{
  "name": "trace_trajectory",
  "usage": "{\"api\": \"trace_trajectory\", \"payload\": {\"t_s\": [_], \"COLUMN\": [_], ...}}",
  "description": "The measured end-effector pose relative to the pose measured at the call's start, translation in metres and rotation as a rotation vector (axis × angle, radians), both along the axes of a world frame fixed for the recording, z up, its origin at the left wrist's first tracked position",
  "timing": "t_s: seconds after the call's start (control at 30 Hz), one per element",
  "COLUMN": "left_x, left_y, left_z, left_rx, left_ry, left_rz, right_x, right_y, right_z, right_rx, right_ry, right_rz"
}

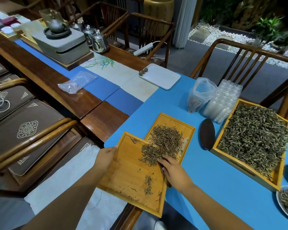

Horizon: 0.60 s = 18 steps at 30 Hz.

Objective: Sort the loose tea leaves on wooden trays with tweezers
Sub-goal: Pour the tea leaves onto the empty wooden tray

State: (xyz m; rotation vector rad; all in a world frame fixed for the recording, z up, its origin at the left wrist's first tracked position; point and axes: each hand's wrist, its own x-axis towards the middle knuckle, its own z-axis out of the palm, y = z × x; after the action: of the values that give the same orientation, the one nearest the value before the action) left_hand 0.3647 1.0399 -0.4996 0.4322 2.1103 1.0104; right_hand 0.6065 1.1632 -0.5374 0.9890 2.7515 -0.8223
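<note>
At lower centre, the left hand (106, 156) gripped the near tray (128, 178) by its left edge, tilting it over the 2nd tray (188, 130). The right hand (175, 171), fingers curled round what looked like tweezers (162, 170), touched the leaves (151, 153). Judged step: sweeping leaves across; next needs a gentle push over the rim.

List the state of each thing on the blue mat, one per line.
Near tray: tilted, overlapping far tray, mostly bare.
Far tray: flat, heaped with leaves.
Large tray: full of leaves.
Plastic bag: open.
Left hand: grips near tray's edge.
Right hand: on leaves, holding a tool.
</note>
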Motion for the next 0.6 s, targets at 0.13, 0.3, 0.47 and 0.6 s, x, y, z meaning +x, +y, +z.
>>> {"api": "trace_trajectory", "payload": {"t_s": [0.13,0.3,0.47,0.6], "left_x": [-0.001,-0.004,-0.006,-0.006], "left_y": [-0.002,-0.008,-0.013,-0.016], "left_z": [-0.002,-0.007,-0.008,-0.009], "left_rx": [-0.017,-0.043,-0.052,-0.055], "left_ry": [0.012,0.044,0.038,0.027], "left_rz": [-0.005,-0.008,0.013,0.025], "right_x": [-0.003,-0.005,-0.008,-0.019], "right_y": [0.008,0.014,0.016,0.000], "right_z": [-0.003,-0.006,-0.003,0.006], "right_rx": [-0.008,-0.054,-0.070,0.001], "right_ry": [-0.019,-0.034,-0.027,0.095], "right_rz": [-0.054,-0.112,-0.173,-0.057]}}
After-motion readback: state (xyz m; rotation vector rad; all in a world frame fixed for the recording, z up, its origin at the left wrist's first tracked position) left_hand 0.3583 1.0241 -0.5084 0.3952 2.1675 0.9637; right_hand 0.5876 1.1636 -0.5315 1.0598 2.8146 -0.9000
